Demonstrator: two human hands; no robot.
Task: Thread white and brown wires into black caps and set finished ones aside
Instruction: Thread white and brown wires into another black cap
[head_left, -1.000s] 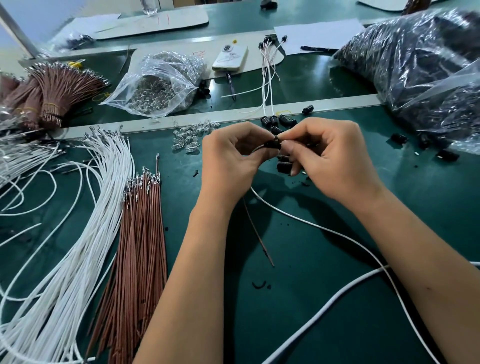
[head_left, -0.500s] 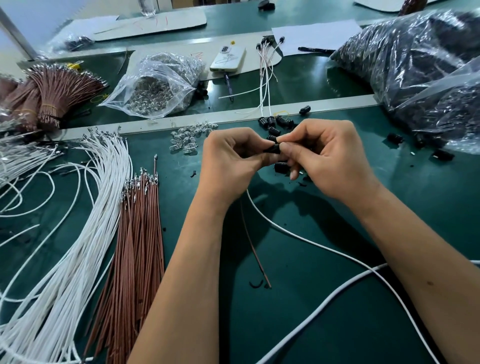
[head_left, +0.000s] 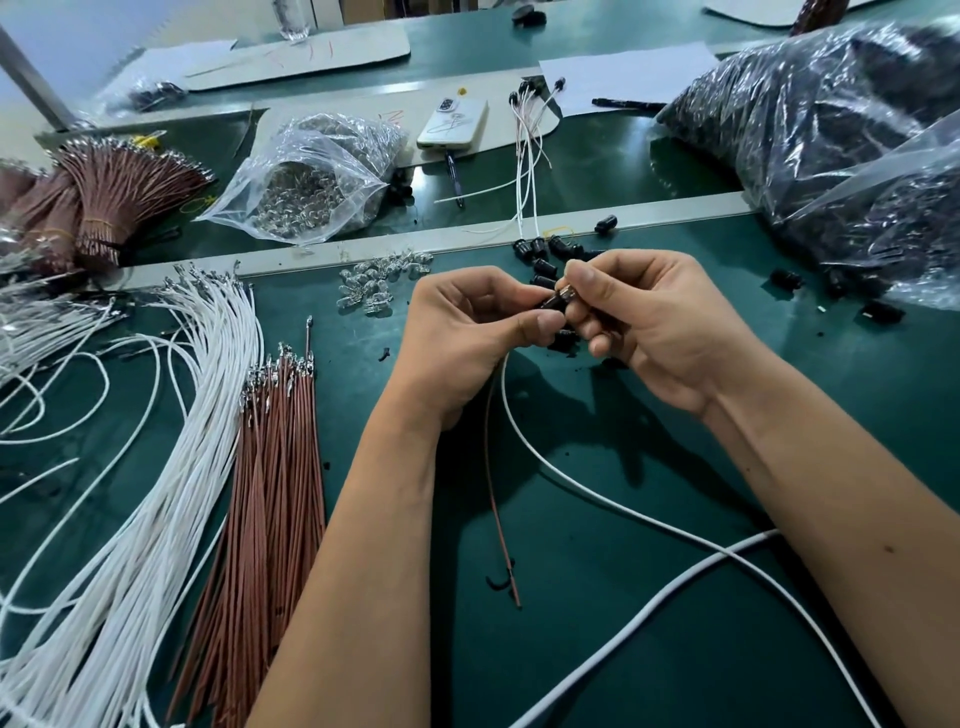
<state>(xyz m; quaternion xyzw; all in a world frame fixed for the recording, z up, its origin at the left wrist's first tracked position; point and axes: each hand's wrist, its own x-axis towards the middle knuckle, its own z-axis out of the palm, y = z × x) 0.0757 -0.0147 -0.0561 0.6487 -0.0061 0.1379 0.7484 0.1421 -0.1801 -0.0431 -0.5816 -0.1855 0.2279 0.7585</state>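
Observation:
My left hand (head_left: 467, 332) and my right hand (head_left: 649, 322) meet above the green mat, pinching one small black cap (head_left: 555, 302) between their fingertips. A metal tip shows at the cap's right end, under my right thumb. One brown wire (head_left: 496, 493) and one white wire (head_left: 597, 488) hang from the cap and trail toward me across the mat. Several loose black caps (head_left: 543, 254) lie just beyond my hands. Finished pieces with caps on white wires (head_left: 524, 156) lie farther back.
A fan of white wires (head_left: 156, 467) and a bundle of brown wires (head_left: 270, 493) lie at left. Clear bulbs (head_left: 374, 283) sit beyond my left hand. Plastic bags of parts (head_left: 317, 182), a phone (head_left: 454, 127) and big bags of black caps (head_left: 831, 145) are behind.
My hands have stayed together on the cap, with the fingers shifting; a metal tip now shows at the cap's right end. The brown and white wires hang slightly more to the right.

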